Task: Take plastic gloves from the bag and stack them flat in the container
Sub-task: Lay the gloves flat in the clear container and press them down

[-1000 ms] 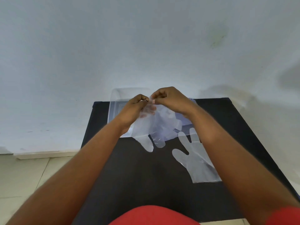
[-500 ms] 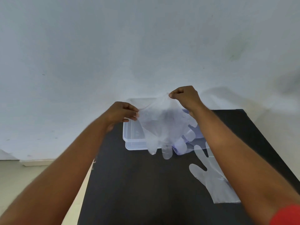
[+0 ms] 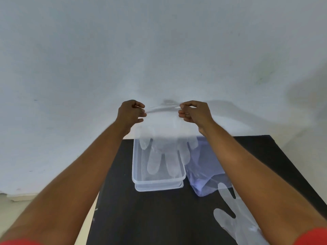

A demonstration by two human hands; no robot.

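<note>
Above the container (image 3: 158,181), both hands' fingers (image 3: 141,113) pinch the glove (image 3: 162,152) cuff, stretched between.

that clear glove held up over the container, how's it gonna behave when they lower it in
The held glove looks very floppy: its fingers dangle limp below the cuff stretched between the left hand and right hand. Being thin and see-through, it is probably very light and may drift or crumple rather than drop flat into the container. Its film looks easy to crease.
</note>
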